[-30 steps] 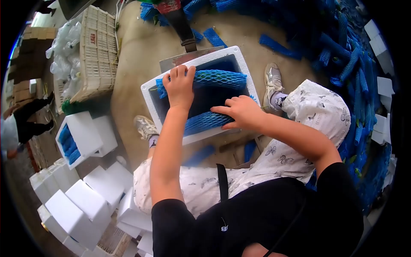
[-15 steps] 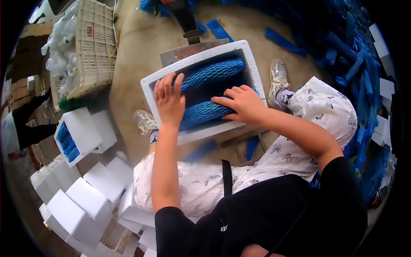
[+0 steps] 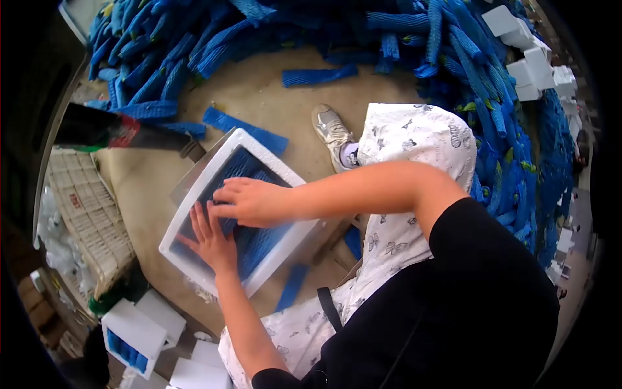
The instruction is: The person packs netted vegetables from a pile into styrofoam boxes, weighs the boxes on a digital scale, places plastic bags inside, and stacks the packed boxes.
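A white foam box (image 3: 275,161) sits tilted in my view between my feet. Inside lie long bundles in blue netting (image 3: 258,249); what the netting wraps is hidden. My left hand (image 3: 214,241) is open, fingers spread, over the left end of the bundles and close to the box wall. Just right of it, my right hand (image 3: 253,202) reaches across the box with its fingers stretched out, palm down on the bundles. The two hands nearly meet at the fingertips. Neither hand has anything visibly gripped in it.
A large heap of blue-netted pieces (image 3: 499,168) curves round the back and right. Loose blue nets (image 3: 246,129) lie on the floor. At left stand a cream plastic crate (image 3: 91,214) and a dark post (image 3: 152,136). White foam boxes (image 3: 133,330) are at lower left.
My view has swung right, bringing more of the heap in. My hands, apart on the box before, are now close together at its left end. The dark gap between the bundles no longer shows.
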Demonstrator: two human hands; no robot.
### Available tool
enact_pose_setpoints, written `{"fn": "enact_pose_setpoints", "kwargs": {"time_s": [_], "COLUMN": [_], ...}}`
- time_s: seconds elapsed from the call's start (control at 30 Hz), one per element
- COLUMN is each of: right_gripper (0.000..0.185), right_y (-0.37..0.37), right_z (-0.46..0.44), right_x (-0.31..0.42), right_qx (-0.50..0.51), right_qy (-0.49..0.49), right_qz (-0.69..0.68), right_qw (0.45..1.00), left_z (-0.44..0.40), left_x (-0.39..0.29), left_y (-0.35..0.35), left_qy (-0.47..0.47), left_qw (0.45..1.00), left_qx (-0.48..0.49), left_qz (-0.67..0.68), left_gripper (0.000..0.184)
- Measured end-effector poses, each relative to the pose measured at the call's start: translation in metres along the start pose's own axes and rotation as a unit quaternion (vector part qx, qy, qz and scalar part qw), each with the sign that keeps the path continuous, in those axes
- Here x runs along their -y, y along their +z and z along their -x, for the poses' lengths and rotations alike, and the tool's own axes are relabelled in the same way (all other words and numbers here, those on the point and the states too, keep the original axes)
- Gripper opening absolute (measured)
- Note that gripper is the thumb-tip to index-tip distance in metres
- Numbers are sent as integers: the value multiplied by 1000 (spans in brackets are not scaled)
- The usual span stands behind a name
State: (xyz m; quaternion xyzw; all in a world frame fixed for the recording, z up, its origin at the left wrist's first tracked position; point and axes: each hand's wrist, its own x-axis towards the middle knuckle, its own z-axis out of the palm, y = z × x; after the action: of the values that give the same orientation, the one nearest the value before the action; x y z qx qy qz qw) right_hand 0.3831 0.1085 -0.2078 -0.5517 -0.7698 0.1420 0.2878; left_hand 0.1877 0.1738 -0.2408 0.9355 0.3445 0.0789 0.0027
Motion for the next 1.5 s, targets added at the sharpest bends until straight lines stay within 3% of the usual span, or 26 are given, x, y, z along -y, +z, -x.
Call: {"fn": "enact_pose_setpoints", "kwargs": {"time_s": [0.07, 0.1, 0.13, 0.2, 0.23, 0.27, 0.33, 0.37, 0.4, 0.43, 0.53, 0.57, 0.63, 0.67, 0.73, 0.77, 0.83, 0.87, 0.97, 1.1, 1.17, 1.23, 1.3, 1.37, 1.43, 1.5], "right_gripper": [33, 29, 29, 34, 34, 36, 44, 59, 59, 60, 67, 73, 70, 69, 79, 83, 82, 82, 79, 43, 37, 47, 46, 44, 56, 67], "right_y": [-53, -90, -129, -191, -219, -227, -222, -223, -234, -241, -244, -236, -222, -204, -185, -195, -232, -250, -257, -222, -201, -156, -151, -170, -237, -305], "right_z": [-1, 2, 14, 58, 83, 122, 220, 260, 264, 269, 278, 273, 246, 242, 253, 242, 234, 224, 228, 248, 248, 281, 291, 304, 321, 350], "right_x": [-12, -21, -30, -70, -96, -131, -225, -256, -267, -276, -343, -365, -379, -379, -396, -389, -388, -392, -429, -392, -334, -304, -259, -239, -250, -302], "right_qx": [270, 428, 465, 347, 240, 50, -257, -213, -285, -350, -329, -446, -496, -588, -644, -679, -713, -718, -679, -680, -636, -563, -479, -533, -486, -420], "right_qy": [-129, -177, -125, 130, 254, 342, 527, 683, 720, 747, 760, 701, 770, 658, 516, 464, 459, 526, 614, 560, 591, 612, 643, 529, 555, 628], "right_qz": [34, 50, 30, -174, -263, -322, -110, 128, 36, -56, -64, -210, -76, -110, -303, -312, -379, -327, -278, -313, -334, -350, -275, 34, 212, 262], "right_qw": [954, 885, 876, 913, 899, 881, 802, 687, 631, 562, 557, 516, 395, 456, 475, 476, 370, 320, 291, 356, 367, 433, 531, 659, 641, 600], "left_z": [4, 2, -1, -17, -27, -27, -21, -18, -19, -19, -14, -13, -10, -8, -3, -5, -5, -7, -8, -15, -13, -14, -11, -12, -12, -24], "left_x": [-14, -23, -22, -21, -19, -18, -17, -16, -17, -16, -11, -10, -8, -7, -3, -5, -4, -6, -11, -17, -20, -17, -14, -16, -16, -26], "left_y": [-9, -23, -25, -22, -18, -13, -11, -10, -10, -9, -4, -4, -2, -2, -1, -1, -10, -10, -10, -6, -6, -7, -9, -6, -5, -18], "left_qy": [-45, -69, -13, 35, 27, 25, 20, 27, 14, 2, 19, 21, 18, 12, 5, -8, 0, -11, -23, -10, -9, 6, 13, -12, -4, -20], "left_qw": [999, 997, 999, 998, 997, 997, 996, 996, 994, 992, 990, 989, 987, 987, 984, 981, 981, 979, 978, 983, 983, 988, 989, 984, 987, 973], "left_qx": [20, 42, 29, 45, 74, 74, 83, 83, 98, 116, 106, 111, 117, 115, 133, 140, 145, 160, 168, 138, 130, 113, 101, 133, 111, 188], "left_qz": [5, 18, 27, 20, 3, -15, -24, -29, -38, -46, -87, -97, -105, -108, -121, -132, -130, -129, -125, -121, -126, -102, -110, -118, -116, -135], "left_gripper": [85, 90, 92, 94, 95, 97, 100, 101, 102, 103, 102, 101, 102, 102, 102, 103, 105, 105, 105, 104, 104, 101, 100, 100, 101, 96]}}
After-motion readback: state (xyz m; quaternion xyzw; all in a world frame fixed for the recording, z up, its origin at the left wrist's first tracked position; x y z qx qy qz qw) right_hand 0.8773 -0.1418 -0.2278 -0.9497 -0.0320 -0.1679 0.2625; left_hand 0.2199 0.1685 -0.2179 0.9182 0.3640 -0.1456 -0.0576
